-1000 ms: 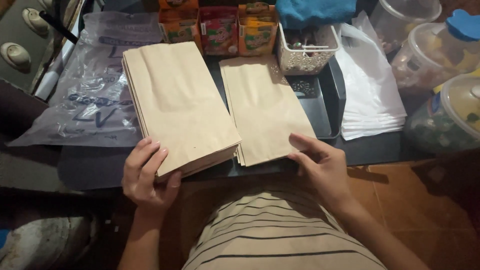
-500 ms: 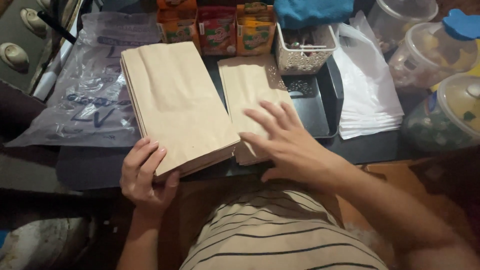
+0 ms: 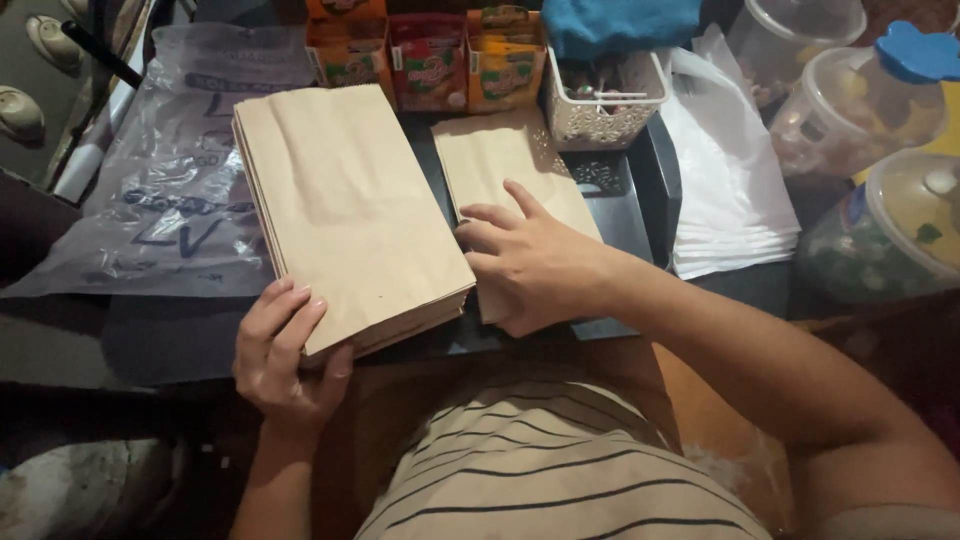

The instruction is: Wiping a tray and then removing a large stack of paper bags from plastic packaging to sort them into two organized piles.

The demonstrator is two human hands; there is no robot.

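At the far left of the counter (image 3: 180, 345) we are seeing one clear plastic sheet (image 3: 170, 180) with dark lettering lying flat. Next to it we are looking at two stacks of plain tan paper bags: the large stack (image 3: 345, 210), thick and many-layered with its lower edge reaching the counter's near edge, and the small stack (image 3: 500, 165), narrower and thinner, sitting just beside it toward the middle. Both are looking smooth, flat and unprinted.

Our left hand (image 3: 285, 360) is curling loosely around the near left corner of the large stack, thumb on top and fingers pressing its face, gripping it at the near edge. Our right hand (image 3: 530, 265) is lying half open on the small stack, fingers spread and pointing left, fingertips touching the gap between the two stacks; it is pressing down, not clasping.

Along the back edge three snack packets (image 3: 430, 60) are standing in a row, then one white lattice basket (image 3: 600, 100). Further right one pile of white plastic bags (image 3: 735, 200) is resting, and at the right edge three clear lidded jars (image 3: 880, 110) are crowding together.
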